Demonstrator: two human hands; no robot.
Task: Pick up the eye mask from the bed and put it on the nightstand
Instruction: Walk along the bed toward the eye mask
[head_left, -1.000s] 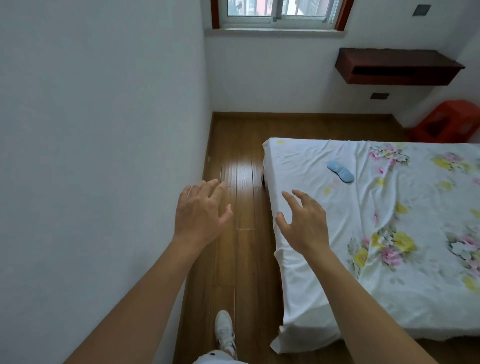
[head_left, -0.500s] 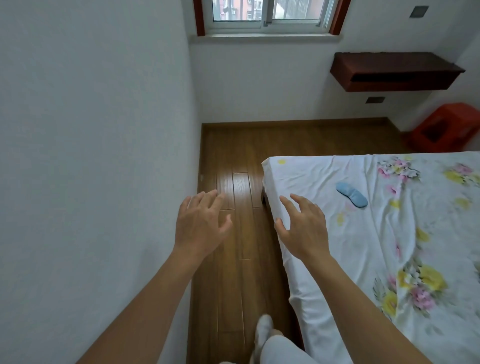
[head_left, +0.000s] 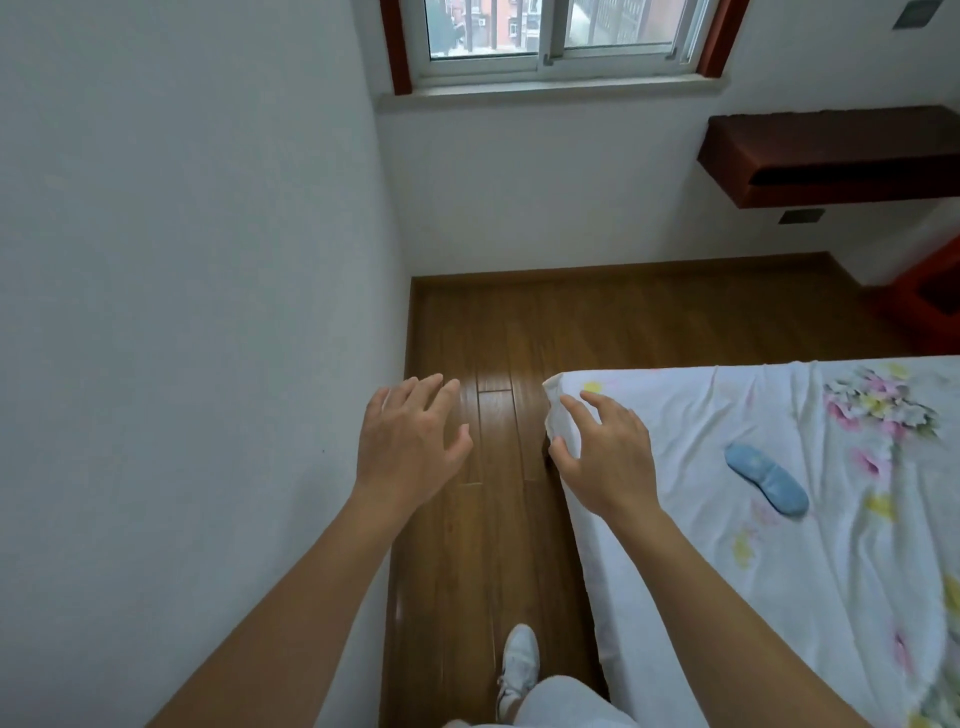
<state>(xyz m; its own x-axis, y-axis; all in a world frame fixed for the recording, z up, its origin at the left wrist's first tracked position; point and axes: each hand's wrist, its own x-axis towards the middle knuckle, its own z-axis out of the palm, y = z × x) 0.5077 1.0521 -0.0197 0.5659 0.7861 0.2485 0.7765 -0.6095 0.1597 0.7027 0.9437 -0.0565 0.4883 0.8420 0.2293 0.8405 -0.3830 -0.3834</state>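
A light blue eye mask (head_left: 767, 478) lies flat on the bed (head_left: 696, 571), which wears a white sheet with a flower print. My right hand (head_left: 608, 454) hovers over the bed's near left corner, fingers spread, holding nothing, well to the left of the mask. My left hand (head_left: 408, 444) is open above the wooden floor between the wall and the bed. A dark red wall-mounted shelf (head_left: 831, 156), apparently the nightstand, hangs on the far wall at the upper right.
A white wall (head_left: 182, 312) runs close along my left, leaving a narrow strip of wooden floor (head_left: 483, 545) beside the bed. A window (head_left: 550, 41) is ahead. A red stool (head_left: 930, 296) stands at the far right. My white shoe (head_left: 519, 665) is on the floor below.
I have walked forward along the bed. The eye mask now lies nearer and lower right in view. Both hands stay open and held out in front.
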